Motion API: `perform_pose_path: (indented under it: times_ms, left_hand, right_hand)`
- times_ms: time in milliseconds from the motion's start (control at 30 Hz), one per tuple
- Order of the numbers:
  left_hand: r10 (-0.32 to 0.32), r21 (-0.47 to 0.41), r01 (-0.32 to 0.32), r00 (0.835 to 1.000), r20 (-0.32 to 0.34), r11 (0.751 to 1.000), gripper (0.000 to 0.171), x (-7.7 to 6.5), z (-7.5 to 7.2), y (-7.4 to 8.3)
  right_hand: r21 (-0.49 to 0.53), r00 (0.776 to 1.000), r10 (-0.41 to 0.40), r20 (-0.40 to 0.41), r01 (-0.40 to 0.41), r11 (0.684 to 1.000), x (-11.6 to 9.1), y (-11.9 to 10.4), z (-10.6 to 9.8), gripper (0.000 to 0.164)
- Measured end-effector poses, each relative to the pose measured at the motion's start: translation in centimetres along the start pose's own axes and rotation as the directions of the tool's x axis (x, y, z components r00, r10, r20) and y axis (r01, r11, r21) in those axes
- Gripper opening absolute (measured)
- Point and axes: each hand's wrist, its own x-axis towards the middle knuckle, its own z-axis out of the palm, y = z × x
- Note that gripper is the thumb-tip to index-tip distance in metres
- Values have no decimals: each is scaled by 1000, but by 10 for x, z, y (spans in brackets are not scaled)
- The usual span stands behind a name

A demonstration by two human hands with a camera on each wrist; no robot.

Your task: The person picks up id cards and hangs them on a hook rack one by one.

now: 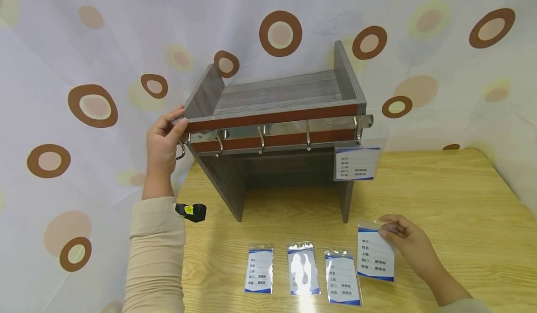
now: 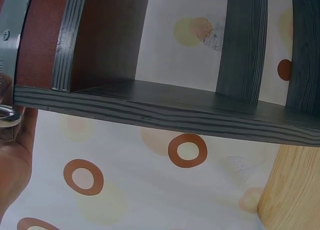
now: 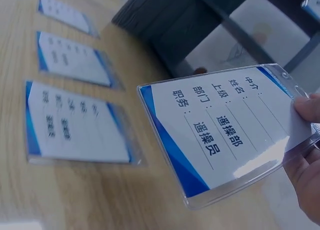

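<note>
This ID badge (image 3: pixel 215 135) is pinched in my right hand (image 1: pixel 406 239), left hand (image 1: pixel 162 141) gripping the coat-hook shelf (image 1: pixel 277 89); one badge (image 1: pixel 354 164) hangs, three badges (image 1: pixel 258 273) lie unhung.

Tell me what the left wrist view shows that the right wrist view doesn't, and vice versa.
Only the left wrist view shows the left hand, a reddish-brown strip and a silver metal rail. Only the right wrist view shows the right hand pinching a plastic-sleeved white-and-blue rectangular card, and three similar cards lying flat. Both show the grey wood-grain shelf, pale wooden table and white spotted backdrop.
</note>
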Motion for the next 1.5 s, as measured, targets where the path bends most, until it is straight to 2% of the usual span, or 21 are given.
perform_pose_path:
  times_ms: [267, 433, 567, 800, 1033, 1167, 1333, 1500]
  left_hand:
    - [0, 9, 0, 1000, -3, 1000, 18, -1, 0, -2]
    - [-1, 22, 1, 1000, -5, 1000, 18, -1, 0, -2]
    - [4, 30, -4, 1000, -4, 1000, 18, 0, 1, -1]
    - [13, 28, -13, 1000, -3, 1000, 18, 0, 1, -1]
    - [11, 40, -11, 1000, -10, 999, 17, -2, 1, -2]
    - [14, 40, -14, 1000, -12, 999, 17, -1, 0, -2]
    - [16, 52, -16, 1000, -14, 999, 17, -1, 0, -2]
    - [15, 52, -15, 1000, -6, 999, 17, -1, 1, -1]
  right_hand:
    - [31, 992, -115, -47, 117, 993, 6, -26, 3, 26]
    - [39, 986, -156, -65, 159, 987, 8, -43, 3, 24]
    - [88, 980, -184, -77, 190, 978, 11, -57, 5, 22]
    - [224, 970, -225, -86, 239, 945, 15, -76, 11, 22]
    - [168, 975, -215, -53, 221, 961, 19, -90, 13, 22]
    - [201, 967, -250, -42, 253, 946, 24, -101, 16, 22]
    - [202, 951, -302, -71, 310, 929, 29, -117, 21, 21]
    - [203, 947, -307, -90, 320, 926, 35, -132, 26, 20]
